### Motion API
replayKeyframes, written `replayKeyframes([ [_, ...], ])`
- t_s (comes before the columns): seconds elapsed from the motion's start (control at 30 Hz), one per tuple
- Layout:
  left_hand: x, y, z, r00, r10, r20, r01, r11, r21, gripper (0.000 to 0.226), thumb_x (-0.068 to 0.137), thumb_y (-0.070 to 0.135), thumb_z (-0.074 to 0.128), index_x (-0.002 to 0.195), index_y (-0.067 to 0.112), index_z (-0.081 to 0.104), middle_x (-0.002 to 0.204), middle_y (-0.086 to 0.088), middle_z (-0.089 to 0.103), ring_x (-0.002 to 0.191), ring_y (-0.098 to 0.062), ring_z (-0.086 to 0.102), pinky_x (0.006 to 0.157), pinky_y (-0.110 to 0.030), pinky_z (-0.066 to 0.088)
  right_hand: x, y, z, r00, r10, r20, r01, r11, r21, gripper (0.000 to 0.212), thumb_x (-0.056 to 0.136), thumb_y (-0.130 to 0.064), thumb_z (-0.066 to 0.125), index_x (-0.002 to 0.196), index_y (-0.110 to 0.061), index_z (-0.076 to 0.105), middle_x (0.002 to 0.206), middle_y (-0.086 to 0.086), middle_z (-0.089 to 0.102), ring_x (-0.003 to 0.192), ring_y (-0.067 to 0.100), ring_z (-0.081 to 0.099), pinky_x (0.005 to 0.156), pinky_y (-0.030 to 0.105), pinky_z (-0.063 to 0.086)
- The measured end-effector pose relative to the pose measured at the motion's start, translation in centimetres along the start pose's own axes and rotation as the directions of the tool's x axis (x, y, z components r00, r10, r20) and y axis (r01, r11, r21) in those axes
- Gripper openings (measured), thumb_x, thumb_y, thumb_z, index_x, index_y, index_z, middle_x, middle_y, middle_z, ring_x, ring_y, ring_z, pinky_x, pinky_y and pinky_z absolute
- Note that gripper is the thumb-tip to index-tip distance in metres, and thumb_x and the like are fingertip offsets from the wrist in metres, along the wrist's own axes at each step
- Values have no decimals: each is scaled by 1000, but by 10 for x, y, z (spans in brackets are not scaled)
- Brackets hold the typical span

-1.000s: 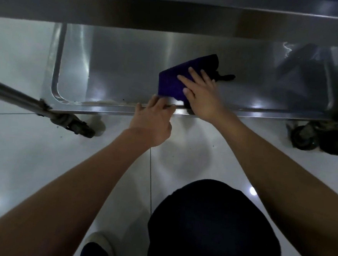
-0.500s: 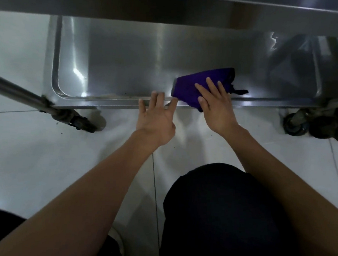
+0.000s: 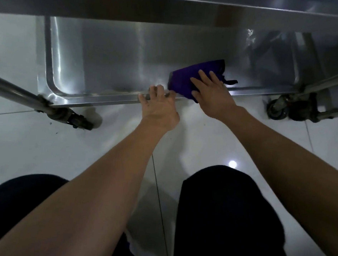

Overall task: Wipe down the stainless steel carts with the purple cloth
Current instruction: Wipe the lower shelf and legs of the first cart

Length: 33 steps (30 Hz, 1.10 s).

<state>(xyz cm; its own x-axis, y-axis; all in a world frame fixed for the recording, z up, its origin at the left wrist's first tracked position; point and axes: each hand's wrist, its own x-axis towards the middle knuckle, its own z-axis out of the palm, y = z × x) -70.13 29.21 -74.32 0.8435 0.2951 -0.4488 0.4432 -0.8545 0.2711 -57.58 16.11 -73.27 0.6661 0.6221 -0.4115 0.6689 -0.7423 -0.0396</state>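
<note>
The stainless steel cart (image 3: 113,50) fills the far half of the view, its upper shelf (image 3: 172,8) cutting across the top and hiding whatever lies beyond, while the lower shelf (image 3: 100,63) sits just off the white tiled floor (image 3: 22,147). The person crouches close, dark knees cut off at the near edge. The left hand (image 3: 159,109) hooks its fingers (image 3: 154,90) over the shelf's near lip, probably to steady the cart on its casters (image 3: 277,111). The right hand (image 3: 212,95) lies flat with straight fingers (image 3: 202,75) spread on the purple cloth (image 3: 187,81), pressing rather than gripping it, so the whole palm drives the wipe. The cloth sits at the near right of the lower shelf, one corner draped over the lip. A dark tag or strap (image 3: 230,82) trails from its right end; I can't tell which.
</note>
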Motion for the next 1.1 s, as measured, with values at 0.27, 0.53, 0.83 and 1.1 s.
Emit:
replayKeyframes([
  [0.27, 6, 10, 9, 995, -53, -88, 58, 997, 58, 65, 92, 35, 58, 151, 30, 34, 154, -12, 27, 151, -33, 12, 116, -61, 22, 18, 20, 28, 992, -103, -79, 109, 990, 86, 50, 108, -42, 28, 156, -42, 16, 168, -4, 6, 154, 29, -6, 119, 63, 3],
  [0.53, 8, 68, 1, 975, -200, -91, 212, 967, 141, 48, 96, 34, 51, 140, 15, 48, 147, -12, 40, 140, -31, 32, 112, -58, 31, 20, 99, 27, 969, -231, -89, 240, 964, 111, 48, 108, -40, 27, 155, -45, 18, 168, -7, 5, 154, 25, -7, 121, 57, 1],
  [0.83, 14, 180, 25, 979, -190, -79, 193, 980, 36, 59, 96, 33, 53, 150, 20, 36, 153, -7, 36, 144, -30, 28, 111, -58, 34, 13, 188, 30, 965, -236, -118, 255, 950, 180, 48, 108, -38, 28, 155, -45, 21, 168, -7, 6, 154, 26, -6, 121, 60, -1],
  [1.1, 28, 230, 24, 980, -183, -81, 187, 982, 32, 54, 96, 35, 52, 146, 16, 45, 154, -8, 37, 142, -30, 33, 109, -56, 35, -1, 268, 20, 984, -163, -66, 172, 968, 184, 49, 109, -36, 27, 156, -44, 18, 168, -7, 3, 154, 26, -8, 121, 61, 0],
])
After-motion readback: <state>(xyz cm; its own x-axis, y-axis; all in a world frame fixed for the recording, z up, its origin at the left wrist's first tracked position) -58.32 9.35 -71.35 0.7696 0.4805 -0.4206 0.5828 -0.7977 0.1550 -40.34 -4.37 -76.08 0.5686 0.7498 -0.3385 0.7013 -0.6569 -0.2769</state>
